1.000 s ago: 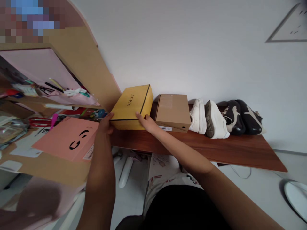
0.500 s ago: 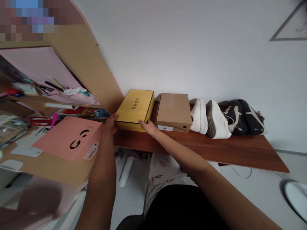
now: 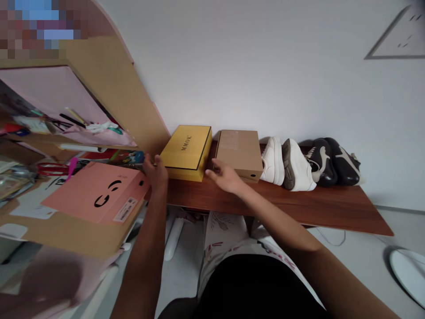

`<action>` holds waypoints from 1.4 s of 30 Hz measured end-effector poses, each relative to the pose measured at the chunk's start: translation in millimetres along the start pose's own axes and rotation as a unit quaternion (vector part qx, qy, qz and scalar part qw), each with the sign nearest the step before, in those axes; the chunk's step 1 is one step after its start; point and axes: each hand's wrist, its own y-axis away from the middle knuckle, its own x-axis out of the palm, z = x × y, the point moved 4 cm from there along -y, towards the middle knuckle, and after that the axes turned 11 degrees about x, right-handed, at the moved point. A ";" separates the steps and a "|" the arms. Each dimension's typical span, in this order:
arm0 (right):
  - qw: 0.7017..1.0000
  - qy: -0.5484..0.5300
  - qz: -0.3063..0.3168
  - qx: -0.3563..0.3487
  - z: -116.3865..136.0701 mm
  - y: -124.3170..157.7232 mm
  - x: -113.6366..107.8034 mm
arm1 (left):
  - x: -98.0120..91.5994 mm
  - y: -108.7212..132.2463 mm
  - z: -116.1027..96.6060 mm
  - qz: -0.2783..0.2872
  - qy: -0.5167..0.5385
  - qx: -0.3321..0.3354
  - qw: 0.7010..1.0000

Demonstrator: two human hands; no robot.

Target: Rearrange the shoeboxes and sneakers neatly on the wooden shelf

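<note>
Neither of our hands grips anything. Our right hand (image 3: 226,178) is spread, fingers apart and palm down, closed on nothing. Our left hand (image 3: 156,170) is loose too, thumb stuck out to the side, and it holds nothing. We cannot tell whether its fingertips touch the yellow box (image 3: 186,152) or stop just short of it.

The yellow box lies flat with its lid on, black lettering on top and a thin dark line around the lid's edge. Under it runs the dark wooden shelf (image 3: 299,206), and behind it is the white wall (image 3: 265,66). Our left hand sits at the yellow box's front left corner. Our right hand hovers off its front right corner, clear of it, low over the shelf.

Just to the right of the yellow box, with a narrow gap between them, stands a plain brown cardboard box (image 3: 239,153), closed, with a small round hole in its front face. Our right hand is in front of this box. Further right of the yellow box come a pair of white shoes (image 3: 287,164) and, beyond those, a pair of dark shoes (image 3: 334,161), all tipped on their sides against the wall.

To the left of the yellow box and nearer to us lies a pink box (image 3: 96,192) with black marks on its lid and a barcode label at one edge.
</note>
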 end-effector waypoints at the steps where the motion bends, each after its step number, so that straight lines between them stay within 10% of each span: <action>1: 1.000 0.008 -0.019 -0.007 0.6 1.9 -18.9 | 6.6 16.2 -12.2 -0.006 -0.021 0.063 0.998; 6: 0.985 0.092 -0.145 -0.003 -9.0 -15.5 -96.5 | 75.3 112.3 -38.3 0.180 0.003 0.183 0.966; 12: 0.963 0.166 -0.212 0.030 -51.6 -28.6 -116.9 | 122.1 141.2 12.6 0.238 -0.041 0.068 0.968; 18: 0.955 0.131 -0.260 0.052 -76.5 -22.7 -109.8 | 129.2 136.3 38.4 0.311 -0.056 0.000 0.949; 25: 0.954 0.093 -0.281 0.052 -67.6 -6.3 -108.6 | 121.2 147.7 16.6 0.312 0.041 -0.033 0.949; 36: 0.962 -0.126 -0.231 0.072 -88.4 3.6 -71.9 | 100.3 113.4 -82.2 0.175 0.033 0.209 0.962; 42: 0.963 -0.153 -0.197 0.099 -107.7 -7.0 -40.8 | 109.7 111.5 -93.5 0.183 0.030 0.235 0.954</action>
